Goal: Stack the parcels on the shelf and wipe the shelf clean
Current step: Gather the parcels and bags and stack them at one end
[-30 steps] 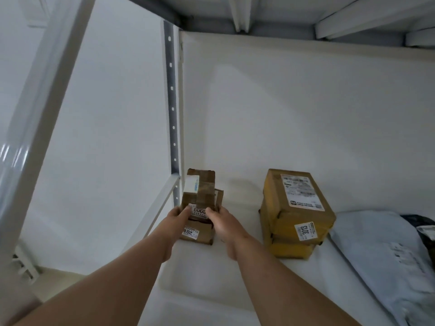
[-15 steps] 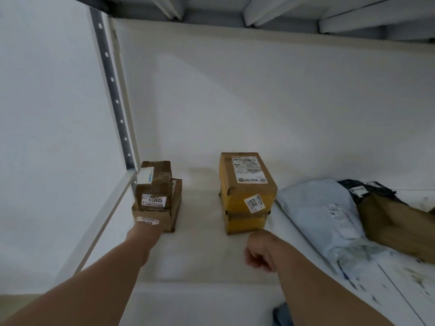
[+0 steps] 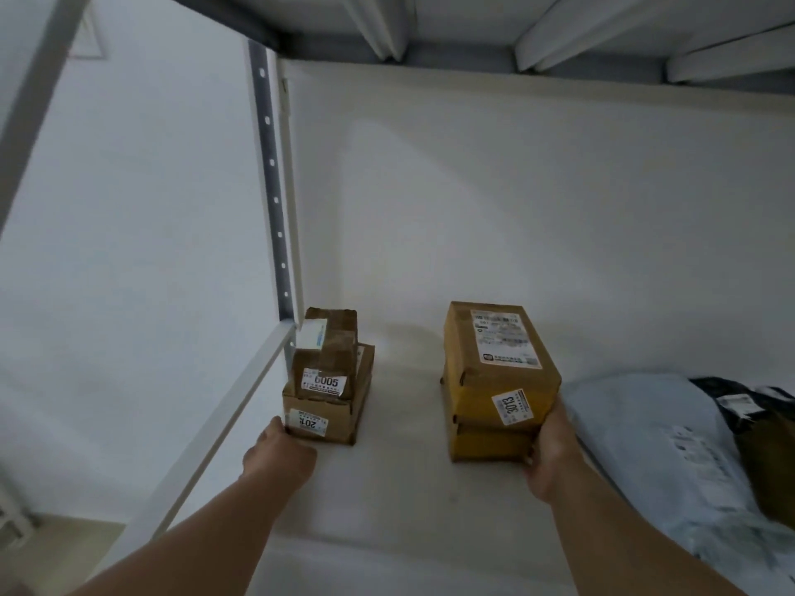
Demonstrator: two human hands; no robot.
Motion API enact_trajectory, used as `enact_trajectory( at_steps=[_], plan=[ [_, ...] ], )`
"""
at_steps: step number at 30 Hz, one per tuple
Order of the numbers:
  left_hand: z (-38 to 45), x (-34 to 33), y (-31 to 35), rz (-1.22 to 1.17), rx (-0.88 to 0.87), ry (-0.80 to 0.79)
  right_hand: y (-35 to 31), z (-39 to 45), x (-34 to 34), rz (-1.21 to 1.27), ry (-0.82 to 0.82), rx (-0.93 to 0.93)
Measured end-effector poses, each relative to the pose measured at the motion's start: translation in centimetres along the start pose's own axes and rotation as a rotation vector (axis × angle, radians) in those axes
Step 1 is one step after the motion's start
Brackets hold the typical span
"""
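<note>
Parcels: two short stacks of cardboard boxes stand on the white shelf (image 3: 404,479), one at its left end and one near the middle, well apart with bare shelf between them.
Shelf frame: a perforated grey upright (image 3: 272,178) rises at the left rear corner, and a white side rail (image 3: 215,428) runs from its foot toward the camera.
Left stack: a small brown box (image 3: 329,352) marked 6005 sits on a flatter brown box (image 3: 320,417) whose front label begins 201; both lie just beside the upright.
Left hand: the left hand (image 3: 278,455) sits at the near left bottom corner of the flat box, touching it there. The thumb lies against the box's left edge and the other fingers are curled under the palm, so nothing is clasped. The left stack lies directly beyond the knuckles.
Right stack: a yellow-brown box (image 3: 501,359) with a white shipping label on top and a sticker reading 3013 on its near face rests on a lower yellow box (image 3: 488,440).
Right hand: the right hand (image 3: 548,453) grips the near right corner of the right stack, fingers wrapped round the right side of the lower box and the thumb side up against the upper one. The stack lies to the left of and beyond the palm.
Mailer: a pale grey plastic mailer bag (image 3: 658,458) lies flat just right of the right hand.
Far right: a dark bag with a white label (image 3: 731,395) and a brown parcel (image 3: 770,462) lie at the frame edge, partly cut off.
</note>
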State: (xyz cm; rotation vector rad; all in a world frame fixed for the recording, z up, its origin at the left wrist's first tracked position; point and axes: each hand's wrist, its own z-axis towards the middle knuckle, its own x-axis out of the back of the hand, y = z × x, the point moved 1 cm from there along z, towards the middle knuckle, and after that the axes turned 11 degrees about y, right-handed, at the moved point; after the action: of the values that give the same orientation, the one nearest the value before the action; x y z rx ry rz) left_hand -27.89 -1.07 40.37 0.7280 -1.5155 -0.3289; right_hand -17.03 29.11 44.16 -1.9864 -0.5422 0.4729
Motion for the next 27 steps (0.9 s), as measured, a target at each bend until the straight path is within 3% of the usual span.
enact_trajectory(
  at_steps=[5,10,19,24,27],
  plan=[
    [1.0,0.8,-0.4,-0.003,0.012,-0.031,0.1,-0.2,-2.4,-0.159,-0.03,0.049],
    [2.0,1.1,0.2,-0.264,0.073,-0.081,0.4,0.8,-4.1,-0.165,-0.08,0.031],
    [2.8,0.7,0.0,-0.467,0.059,-0.127,2.1,1.6,-6.0,-0.19,-0.132,0.104],
    [3.5,0.4,-0.8,-0.471,0.03,-0.152,3.2,-0.4,-9.4,-0.229,-0.257,0.101],
    [3.2,0.6,-0.7,-0.481,0.021,-0.166,3.1,-1.6,-10.8,-0.266,-0.205,0.1]
  ],
)
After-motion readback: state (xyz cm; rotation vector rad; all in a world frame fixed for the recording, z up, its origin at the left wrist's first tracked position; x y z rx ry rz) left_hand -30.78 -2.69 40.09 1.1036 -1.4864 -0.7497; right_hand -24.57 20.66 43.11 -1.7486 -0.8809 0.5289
